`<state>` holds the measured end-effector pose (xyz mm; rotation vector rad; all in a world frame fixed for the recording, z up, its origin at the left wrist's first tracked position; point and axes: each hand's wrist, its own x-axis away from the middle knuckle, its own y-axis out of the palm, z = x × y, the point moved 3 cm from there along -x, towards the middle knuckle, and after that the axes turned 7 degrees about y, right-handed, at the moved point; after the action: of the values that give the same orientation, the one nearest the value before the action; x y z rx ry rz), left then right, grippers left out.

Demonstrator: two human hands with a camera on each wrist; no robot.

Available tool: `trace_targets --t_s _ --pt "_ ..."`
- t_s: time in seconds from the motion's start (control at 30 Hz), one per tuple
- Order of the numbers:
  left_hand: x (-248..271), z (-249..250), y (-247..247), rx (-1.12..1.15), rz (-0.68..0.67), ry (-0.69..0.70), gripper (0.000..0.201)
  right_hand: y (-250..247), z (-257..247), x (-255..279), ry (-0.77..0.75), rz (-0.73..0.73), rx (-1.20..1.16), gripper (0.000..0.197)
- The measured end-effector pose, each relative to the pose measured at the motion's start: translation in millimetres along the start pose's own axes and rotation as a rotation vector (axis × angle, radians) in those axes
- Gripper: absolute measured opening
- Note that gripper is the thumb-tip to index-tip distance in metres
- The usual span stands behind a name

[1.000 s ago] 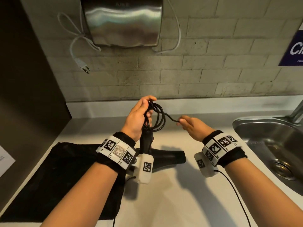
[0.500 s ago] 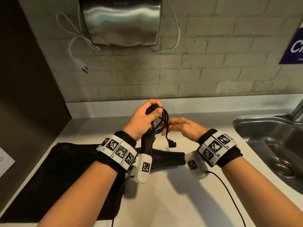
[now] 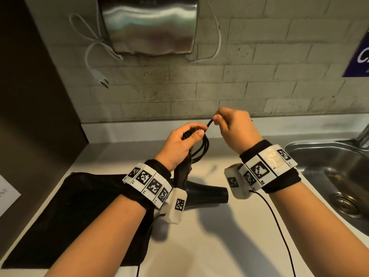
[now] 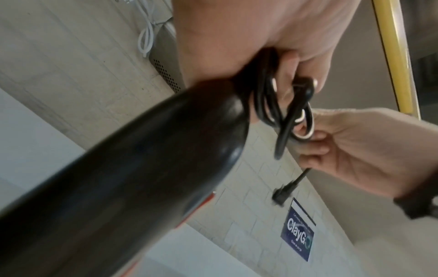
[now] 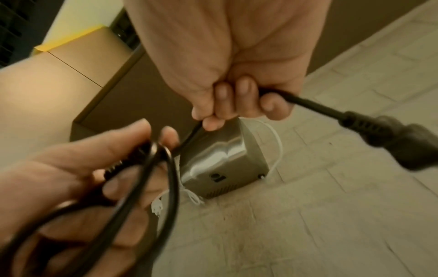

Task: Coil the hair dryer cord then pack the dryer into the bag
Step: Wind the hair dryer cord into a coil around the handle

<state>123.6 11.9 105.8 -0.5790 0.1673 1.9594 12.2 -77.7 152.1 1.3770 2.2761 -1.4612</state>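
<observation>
The black hair dryer [image 3: 207,193] hangs over the white counter, its body [image 4: 132,180] filling the left wrist view. My left hand [image 3: 184,144] grips the handle end together with the coiled black cord [image 3: 201,150], whose loops [image 5: 151,187] run through its fingers. My right hand [image 3: 233,126] is raised just right of it and holds the cord's free end in curled fingers. The black plug [image 5: 407,142] sticks out past that fist and also shows as a small plug [image 4: 283,193] in the left wrist view. The black bag [image 3: 75,212] lies flat on the counter at the left.
A steel hand dryer [image 3: 149,25] with a dangling white cord and plug [image 3: 99,76] hangs on the brick wall. A steel sink [image 3: 335,176] lies at the right. A blue sign [image 3: 359,54] is on the wall. A thin black wire [image 3: 279,226] trails from my right wrist.
My right hand has risen from beside the coil to above it, carrying the cord's free end up and over. The left hand keeps its hold on the coil and dryer.
</observation>
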Motion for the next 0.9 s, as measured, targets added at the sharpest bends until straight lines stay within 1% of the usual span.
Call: trace_targets --t_s 0.1,0.23,0.3,0.4,0.5,0.57,0.63,0.73,0.83,0.9 --pt "-2.3 1.5 -0.6 -0.087 -0.033 0.032 0.027 -5.2 -6.6 5.2 -0.037 0.034 0.029 0.023" --pt "-6.1 1.4 1.1 -0.185 -0.079 0.016 0.021 -3.2 -10.5 14.7 -0.08 0.073 0.0 0.027" --pt "-9.3 -0.8 -0.2 -0.194 -0.021 0.005 0.017 0.8 -10.8 20.6 -0.092 0.065 -0.053 0.031" --pt "-13.0 -6.0 -3.0 -0.173 0.101 -0.023 0.012 13.0 -10.8 29.5 -0.08 -0.002 -0.151 0.031" --pt "-15.2 -10.1 -7.1 -0.128 0.185 -0.063 0.015 26.3 -4.5 36.4 -0.059 -0.086 -0.154 0.026" --pt "-16.3 -12.1 -13.0 -0.069 0.239 -0.103 0.012 36.2 3.7 40.4 -0.018 -0.155 -0.109 0.023" --pt "-16.6 -13.6 -19.4 -0.011 0.281 -0.124 0.01 45.7 14.3 43.0 0.06 -0.243 -0.044 0.02" --pt "-14.7 -14.9 -25.4 0.013 0.296 -0.124 0.012 54.8 28.7 39.9 0.168 -0.321 0.033 0.018" --pt "-12.4 -16.3 -30.4 0.056 0.329 -0.122 0.013 60.8 34.6 37.6 0.174 -0.349 0.086 0.021" --pt "-11.4 -17.6 -35.4 0.078 0.372 -0.117 0.015 66.3 38.8 39.0 0.15 -0.325 0.228 0.022"
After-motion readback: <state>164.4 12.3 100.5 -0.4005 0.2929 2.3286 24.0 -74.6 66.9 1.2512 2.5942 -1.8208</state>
